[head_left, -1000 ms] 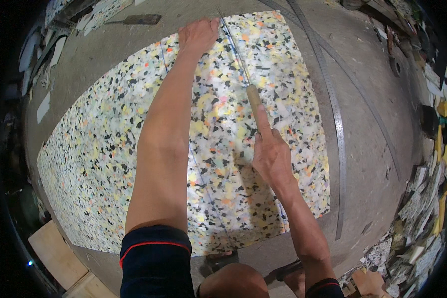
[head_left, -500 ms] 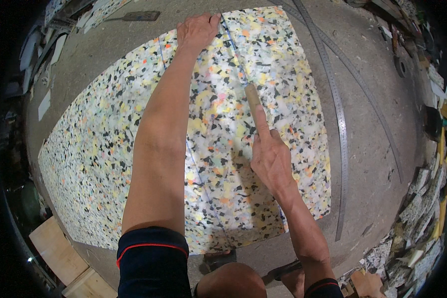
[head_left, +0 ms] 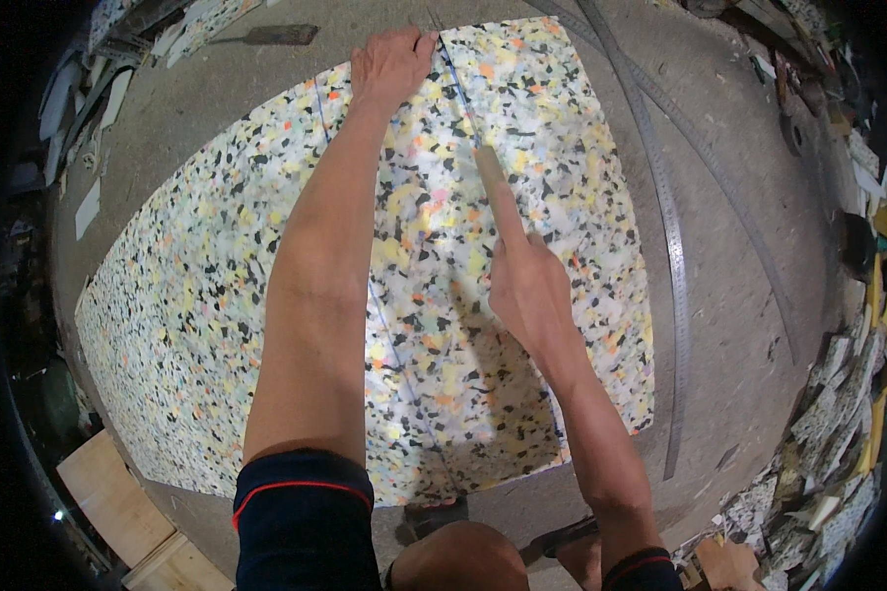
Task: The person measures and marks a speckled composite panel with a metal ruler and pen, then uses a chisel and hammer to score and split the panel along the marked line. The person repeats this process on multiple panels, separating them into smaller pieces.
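Note:
A large speckled foam sheet (head_left: pixel 207 236) lies flat on the floor, its surface a mix of white, yellow, black and orange bits. At its far edge my left hand (head_left: pixel 392 64) bears down, fingers bent over the edge and thumb beside a blue line. My right hand (head_left: pixel 532 281) is closed round the pale wooden handle of a long thin knife (head_left: pixel 493 182), index finger stretched along it. The narrow blade runs away from me along the blue line, its tip end reaching past the far edge. How deep the blade sits in the foam I cannot tell.
Two long metal rulers (head_left: pixel 672 246) lie crossed on the concrete floor to the right. A flat dark tool (head_left: pixel 281 35) rests beyond the sheet at the far left. Foam offcuts (head_left: pixel 823 404) pile up at the right, and wooden boards (head_left: pixel 118 497) lie at the near left.
My right hand has pushed the knife a little farther away from me along the blue line. My left hand stays in place on the far edge.

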The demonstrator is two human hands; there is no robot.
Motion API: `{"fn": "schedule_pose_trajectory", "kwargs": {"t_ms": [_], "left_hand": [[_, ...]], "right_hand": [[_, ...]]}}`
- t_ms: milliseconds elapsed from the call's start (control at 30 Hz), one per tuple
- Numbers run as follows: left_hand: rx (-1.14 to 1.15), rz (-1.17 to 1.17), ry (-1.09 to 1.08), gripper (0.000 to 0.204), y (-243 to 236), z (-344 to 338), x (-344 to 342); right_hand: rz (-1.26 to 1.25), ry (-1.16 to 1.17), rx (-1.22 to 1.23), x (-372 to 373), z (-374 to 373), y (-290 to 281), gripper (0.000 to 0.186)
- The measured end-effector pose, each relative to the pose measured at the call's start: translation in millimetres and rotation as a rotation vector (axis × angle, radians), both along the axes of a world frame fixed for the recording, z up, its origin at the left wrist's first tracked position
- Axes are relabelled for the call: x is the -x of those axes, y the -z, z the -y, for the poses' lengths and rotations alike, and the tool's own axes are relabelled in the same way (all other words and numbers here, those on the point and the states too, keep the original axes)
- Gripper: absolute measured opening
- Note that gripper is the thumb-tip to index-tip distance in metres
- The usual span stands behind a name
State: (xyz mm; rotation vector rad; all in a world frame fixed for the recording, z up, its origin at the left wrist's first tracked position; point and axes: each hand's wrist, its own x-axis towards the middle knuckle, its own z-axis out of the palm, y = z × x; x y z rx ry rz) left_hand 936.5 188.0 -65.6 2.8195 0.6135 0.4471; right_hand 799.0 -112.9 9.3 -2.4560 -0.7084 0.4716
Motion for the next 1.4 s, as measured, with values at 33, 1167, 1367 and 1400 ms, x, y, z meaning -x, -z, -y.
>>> {"fn": "schedule_pose_trajectory", "kwargs": {"t_ms": [33,1167,1367,1400], "left_hand": [[0.014,-0.006,0.008,0.049,-3.0,2.7,-0.8],[-0.003,-0.014,-0.017,0.052,-2.4,6.9,4.6],[0.009,-0.077,-0.014,0.048,-5.4,6.2,12.4],[0.016,-0.071,-0.010,0.047,-7.4,6.1,12.1]], "right_hand": [[0.028,-0.008,-0.044,-9.7,-5.6,2.7,0.085],[0.134,-0.091,0.016,-16.5,-4.5,-24.7,0.094],[0.015,-0.059,0.134,-7.2,3.4,-44.4,0.094],[-0.025,-0.030,0.134,2.6,10.7,-52.1,0.090]]}}
